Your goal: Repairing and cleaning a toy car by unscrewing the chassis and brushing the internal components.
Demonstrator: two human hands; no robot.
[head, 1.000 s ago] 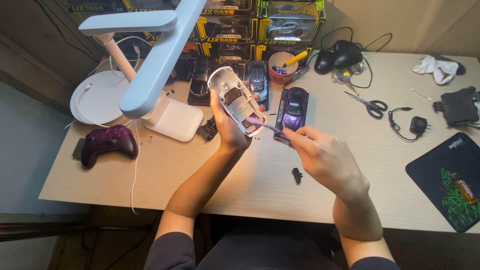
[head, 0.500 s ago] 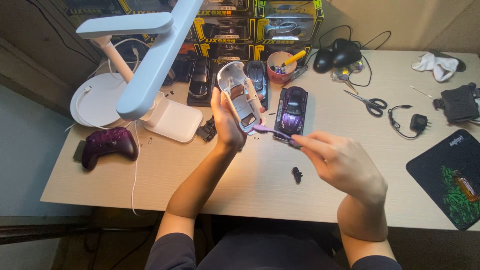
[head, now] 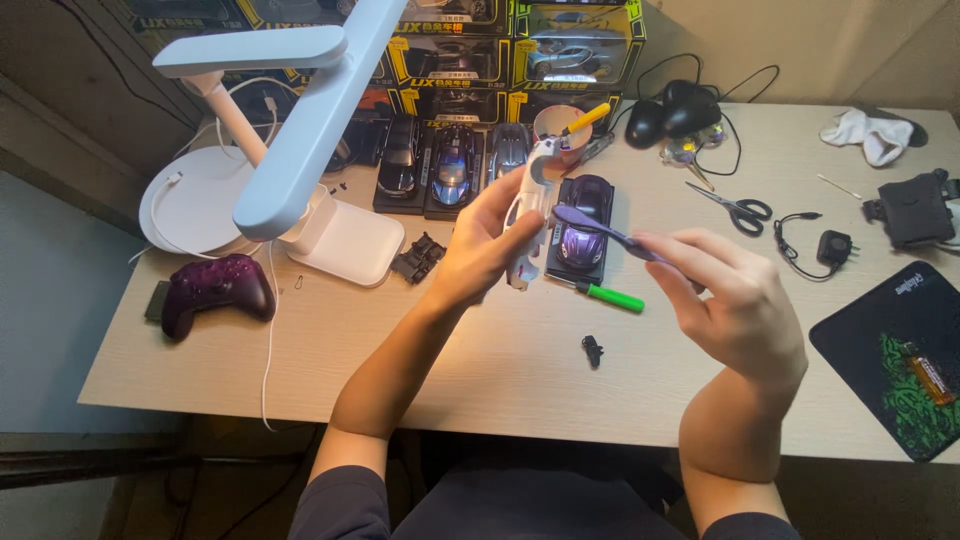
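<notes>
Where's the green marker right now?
In the head view, the green marker lies on the desk near its middle, just in front of the purple car, between both hands.

Desk layout, seen from above

Lamp [head: 300, 130] stands at left, game controller [head: 215, 288] before it; boxes [head: 520, 50] line the back edge, model cars [head: 450, 165] before them; scissors [head: 735, 208] lie right of centre; mouse mat [head: 890, 350] at right; marker [head: 612, 297] mid-desk.

Light wooden desk [head: 400, 370], white desk lamp [head: 290, 130], dim room.
</notes>
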